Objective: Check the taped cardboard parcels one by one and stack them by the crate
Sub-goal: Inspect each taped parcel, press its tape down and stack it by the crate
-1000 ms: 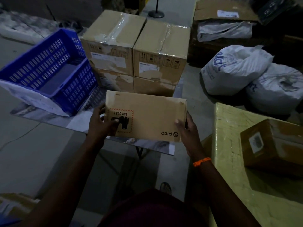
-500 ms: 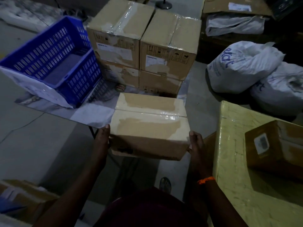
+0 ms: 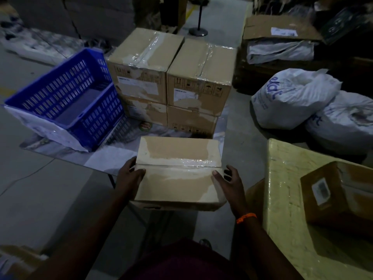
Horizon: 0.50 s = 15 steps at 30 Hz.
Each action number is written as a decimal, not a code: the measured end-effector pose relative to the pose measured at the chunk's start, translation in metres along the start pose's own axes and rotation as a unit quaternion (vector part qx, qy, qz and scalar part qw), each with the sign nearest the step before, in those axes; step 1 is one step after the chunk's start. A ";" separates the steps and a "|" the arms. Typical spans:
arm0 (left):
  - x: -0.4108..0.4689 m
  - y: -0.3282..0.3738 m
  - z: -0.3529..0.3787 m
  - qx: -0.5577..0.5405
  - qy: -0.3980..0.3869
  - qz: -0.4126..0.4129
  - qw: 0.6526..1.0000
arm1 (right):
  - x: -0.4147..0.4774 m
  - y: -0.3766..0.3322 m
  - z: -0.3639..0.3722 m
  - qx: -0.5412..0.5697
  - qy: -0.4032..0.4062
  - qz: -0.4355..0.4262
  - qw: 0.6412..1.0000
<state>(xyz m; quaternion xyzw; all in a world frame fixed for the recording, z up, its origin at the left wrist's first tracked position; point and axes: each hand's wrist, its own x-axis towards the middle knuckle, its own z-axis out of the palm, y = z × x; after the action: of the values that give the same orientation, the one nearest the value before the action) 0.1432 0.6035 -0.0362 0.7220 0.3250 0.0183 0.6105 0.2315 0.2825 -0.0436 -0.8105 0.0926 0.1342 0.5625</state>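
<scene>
I hold a flat cardboard parcel (image 3: 178,174) in front of me, its taped top seam facing up. My left hand (image 3: 129,176) grips its left end and my right hand (image 3: 227,183) grips its right end. Beyond it stands a stack of taped cardboard parcels (image 3: 171,77), two side by side on two more. A blue slotted plastic crate (image 3: 66,102) sits tilted just left of that stack. On the right, another brown parcel (image 3: 341,190) with a white label rests on a large yellow wrapped package (image 3: 290,199).
Crate and stack rest on a low sheet-covered surface (image 3: 109,158). Two white tied sacks (image 3: 298,98) lie on the floor at right. An open carton (image 3: 280,31) with grey wrapping sits at the back right. A black pole stand (image 3: 198,31) stands behind the stack.
The parcel was turned over from its printed side to its taped seam side. My hands shifted to its two ends, and it now lies flatter and lower in front of me.
</scene>
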 end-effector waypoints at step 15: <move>0.007 0.070 -0.005 -0.205 0.058 0.014 0.977 | 0.038 -0.053 0.003 0.161 -0.082 -0.032 0.983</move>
<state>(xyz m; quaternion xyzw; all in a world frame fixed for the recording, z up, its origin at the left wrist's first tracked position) 0.1782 0.6085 0.0251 0.5837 0.3395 0.1346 0.7252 0.2827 0.3039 -0.0097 -0.6985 0.0401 0.1653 0.6951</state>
